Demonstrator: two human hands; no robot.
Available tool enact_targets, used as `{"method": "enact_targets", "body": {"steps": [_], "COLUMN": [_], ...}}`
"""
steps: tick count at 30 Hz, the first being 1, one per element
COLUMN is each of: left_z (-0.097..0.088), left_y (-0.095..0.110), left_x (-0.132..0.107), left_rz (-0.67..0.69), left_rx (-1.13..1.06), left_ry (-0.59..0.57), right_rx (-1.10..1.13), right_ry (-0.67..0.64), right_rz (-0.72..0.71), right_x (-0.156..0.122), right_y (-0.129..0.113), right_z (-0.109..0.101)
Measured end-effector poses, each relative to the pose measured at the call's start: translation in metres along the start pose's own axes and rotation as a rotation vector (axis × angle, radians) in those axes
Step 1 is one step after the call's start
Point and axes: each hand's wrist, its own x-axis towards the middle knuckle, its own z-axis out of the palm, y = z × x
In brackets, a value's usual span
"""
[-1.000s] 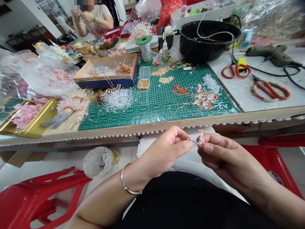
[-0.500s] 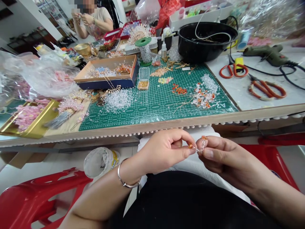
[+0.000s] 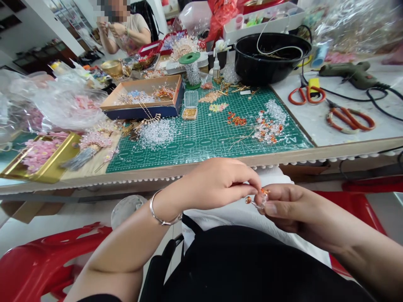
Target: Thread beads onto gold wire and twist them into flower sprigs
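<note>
While the right hand (image 3: 289, 205) pinches a bead sprig (image 3: 260, 202) between its thumb and its bent fingers, the left hand (image 3: 220, 184) comes close from the other side, with thumb and index finger almost together at an orange bead of this sprig; whether these two fingertips grip it or only touch it, I cannot tell. Both hands are over the person's lap, in front of the near edge of the tabletop (image 3: 208, 166), and so the sprig is not resting on any surface. A bracelet (image 3: 154, 209) is around the left wrist. On the tabletop, a green mat (image 3: 204, 144) reaches almost to the near edge. Close to the near right corner of the mat lie other sprigs (image 3: 267, 130), and just to their left are loose orange beads (image 3: 236, 119). A heap of clear beads (image 3: 157, 133) is by the mat's left edge, in front of a box (image 3: 141, 111). Beyond the mat's right edge lie scissors (image 3: 349, 117) and, farther back, a glue gun (image 3: 349, 74). A black basin (image 3: 269, 65) stands at the mat's far right corner. Past the far side of the tabletop, another person (image 3: 134, 29) holds both hands raised.
</note>
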Motion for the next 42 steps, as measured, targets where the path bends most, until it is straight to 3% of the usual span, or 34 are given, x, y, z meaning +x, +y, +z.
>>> {"method": "enact_targets", "body": {"steps": [4, 9, 12, 17, 22, 28, 32, 34, 38, 40, 42], "left_z": [-0.003, -0.005, 0.004, 0.035, 0.053, 0.057, 0.055, 0.051, 0.040, 0.036, 0.035], "left_y": [0.011, 0.021, 0.025, 0.022, 0.013, -0.003, -0.009, -0.009, -0.002, 0.001, 0.004], "left_x": [0.005, 0.008, 0.006, -0.001, -0.009, -0.015, -0.013, -0.011, -0.010, -0.009, -0.009], "left_rz": [-0.080, -0.164, -0.162, -0.059, 0.002, -0.039, -0.235, -0.366, -0.504, -0.544, -0.573], "left_rx": [0.241, 0.411, 0.486, 0.335, 0.239, 0.149, 0.058, -0.128, -0.779, -0.897, -0.833], "left_ry": [0.104, 0.048, 0.106, 0.356, 0.474, 0.460, 0.408, 0.342, 0.145, 0.102, 0.135], "right_rx": [0.039, 0.030, 0.059, 0.142, 0.215, 0.225, 0.200, 0.186, 0.157, 0.130, 0.063], "right_ry": [0.081, 0.143, 0.174, 0.208, 0.209, 0.164, 0.134, 0.128, 0.125, 0.128, 0.157], "right_rz": [-0.052, -0.105, -0.145, -0.206, -0.221, -0.206, -0.180, -0.174, -0.173, -0.178, -0.196], "right_x": [0.001, 0.006, 0.010, 0.011, 0.011, 0.011, 0.009, 0.008, 0.006, 0.006, 0.005], "right_y": [0.000, 0.003, 0.002, -0.001, -0.001, -0.001, 0.000, 0.000, 0.000, 0.000, 0.000], "right_z": [0.001, 0.004, 0.007, 0.007, 0.008, 0.008, 0.007, 0.006, 0.006, 0.008, 0.008]}}
